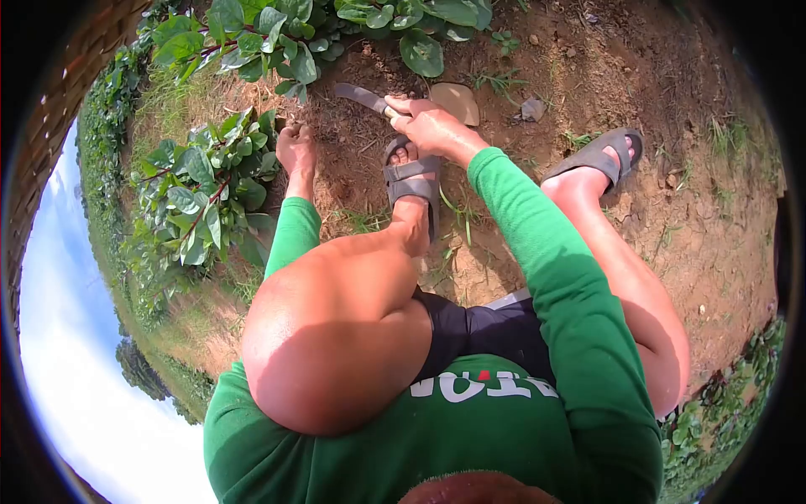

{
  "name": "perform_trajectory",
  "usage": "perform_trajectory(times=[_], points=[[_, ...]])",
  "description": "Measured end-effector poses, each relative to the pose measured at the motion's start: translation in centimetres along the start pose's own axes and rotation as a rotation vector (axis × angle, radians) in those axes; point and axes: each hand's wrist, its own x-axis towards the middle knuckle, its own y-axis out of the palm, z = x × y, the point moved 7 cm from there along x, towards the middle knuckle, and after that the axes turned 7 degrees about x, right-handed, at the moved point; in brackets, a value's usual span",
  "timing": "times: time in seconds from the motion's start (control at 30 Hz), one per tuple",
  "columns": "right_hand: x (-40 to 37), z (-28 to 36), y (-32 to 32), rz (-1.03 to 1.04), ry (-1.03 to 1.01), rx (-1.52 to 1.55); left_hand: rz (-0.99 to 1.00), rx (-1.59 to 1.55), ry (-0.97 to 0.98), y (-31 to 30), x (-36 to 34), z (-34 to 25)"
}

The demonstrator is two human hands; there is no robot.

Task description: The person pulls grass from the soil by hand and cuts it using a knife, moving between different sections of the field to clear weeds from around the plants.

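observed from the remote station, head view: the person squats on bare soil [672, 210], both feet in grey sandals, the nearer sandal [413, 178] just under the working hands. the right hand [432, 126] has its fingers clamped around the handle of a knife [359, 95], with the blade pointing away toward the leaves at the top of the view and lying low over the ground. the left hand [295, 149] has its fingers curled together in a fist at the edge of a leafy plant [206, 189]; i cannot tell whether a stem is inside that fist. a flat stone [457, 102] lies just beside the right hand. assessment: the cut would go best with the stem pulled taut by the left hand and the blade drawn low, near the soil, edge turned away from the left fist and from the toes close below it. the gap between knife tip and left knuckles is small, so a short, controlled stroke seems wiser than a swing.
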Motion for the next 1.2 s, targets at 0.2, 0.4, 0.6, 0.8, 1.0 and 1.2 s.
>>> perform_trajectory(times=[0.2,0.4,0.6,0.8,1.0,1.2], points=[[-6.6,2.8,-4.7,0.128,0.013,-0.071,0.257,-0.359,-0.066,1.0,-4.2,2.2],[-6.7,1.7,-1.3,0.124,-0.134,-0.129,0.189,0.152,0.381,0.0,-4.2,-3.8],[-3.5,-0.4,4.8,0.07,-0.172,-0.148,0.039,0.177,0.258,-0.1,-3.3,-2.1],[-4.7,2.4,1.3,0.032,-0.039,-0.055,0.111,-0.149,0.064,-0.2,-3.2,0.9],[-0.8,2.3,2.9,0.04,-0.025,-0.115,0.239,-0.215,-0.05,-0.2,-2.9,-3.4],[-6.1,0.5,-6.6,0.007,-0.057,-0.108,0.302,0.154,0.242,2.2,-1.2,-5.4]])
